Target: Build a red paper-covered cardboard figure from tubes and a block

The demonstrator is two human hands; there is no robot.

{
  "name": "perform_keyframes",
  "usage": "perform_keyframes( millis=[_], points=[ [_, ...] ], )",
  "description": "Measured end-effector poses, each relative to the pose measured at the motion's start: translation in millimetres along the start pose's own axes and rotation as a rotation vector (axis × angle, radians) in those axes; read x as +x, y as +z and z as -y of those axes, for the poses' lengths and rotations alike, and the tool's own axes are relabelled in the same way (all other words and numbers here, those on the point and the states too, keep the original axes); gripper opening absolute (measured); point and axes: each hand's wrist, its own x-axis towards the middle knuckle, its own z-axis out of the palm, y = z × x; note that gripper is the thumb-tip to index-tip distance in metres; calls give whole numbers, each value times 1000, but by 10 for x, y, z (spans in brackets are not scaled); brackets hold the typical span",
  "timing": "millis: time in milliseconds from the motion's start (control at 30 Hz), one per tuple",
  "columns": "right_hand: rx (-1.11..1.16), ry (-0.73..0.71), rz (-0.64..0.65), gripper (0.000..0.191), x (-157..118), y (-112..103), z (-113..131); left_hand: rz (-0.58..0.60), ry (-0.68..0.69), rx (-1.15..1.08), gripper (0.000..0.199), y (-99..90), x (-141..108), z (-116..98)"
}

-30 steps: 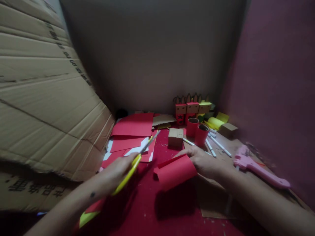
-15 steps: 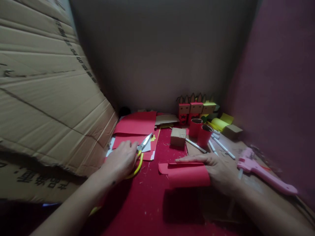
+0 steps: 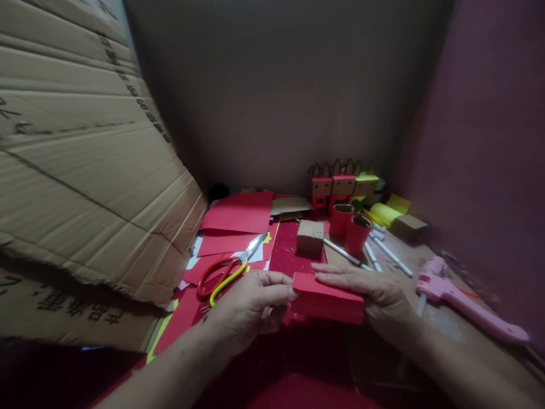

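A folded piece of red paper (image 3: 327, 304) is held between both hands above the red tabletop. My left hand (image 3: 259, 298) pinches its left end between thumb and fingers. At the other end, my right hand (image 3: 370, 289) grips it, with fingers lying along the top fold and the thumb hidden. Scissors with red and yellow handles (image 3: 230, 275) lie just beyond my left hand, on the paper sheets. A small cardboard box (image 3: 310, 236) stands past the red paper, beside two red-wrapped tubes (image 3: 357, 234).
Red sheets (image 3: 236, 213) are stacked at back left, beside a large cardboard panel (image 3: 93, 170). Box-headed figures (image 3: 343, 186) stand along the wall. White pens (image 3: 389, 255) and a pink glue gun (image 3: 464, 304) lie on the right, near a yellow roll (image 3: 383, 215).
My left hand has let go of the scissors, leaving them on the sheets, and moved right to take the left end of the red paper. My right hand still holds the paper.
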Motion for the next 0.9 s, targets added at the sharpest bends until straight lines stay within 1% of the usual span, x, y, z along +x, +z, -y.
perform_keyframes(
  millis=[67,133,233,300,400,467,533,633,700,733,800,867,900],
  points=[
    [-36,-34,2,33,3,2,1,33,-41,-30,15,-25,21,-8],
    [-59,-48,-5,32,0,6,-4,99,-56,-48,11,-52,43,3],
    [-82,-32,-13,34,-14,18,-34,174,-67,-86,10,-70,84,42],
    [-77,-18,-21,38,-24,28,-61,181,-70,-134,9,-56,107,67],
    [-55,-5,-25,40,-24,33,-80,192,-25,-171,11,-12,132,92],
    [-27,39,-30,38,-12,24,-62,176,22,-168,15,14,146,110],
    [3,137,-19,36,5,7,-23,133,68,-147,16,29,161,133],
    [74,317,82,38,34,-31,25,57,118,-90,17,28,175,169],
    [189,360,128,44,52,-59,17,15,130,-49,21,15,173,186],
    [253,346,118,47,60,-75,3,0,136,-32,23,6,170,191],
    [332,281,42,52,71,-118,-24,-19,154,-12,25,-15,159,196],
    [308,247,-102,52,65,-191,-15,-28,169,-10,24,-37,146,198],
    [254,263,-193,49,49,-245,10,-31,173,-13,24,-46,140,199]
  ],
)
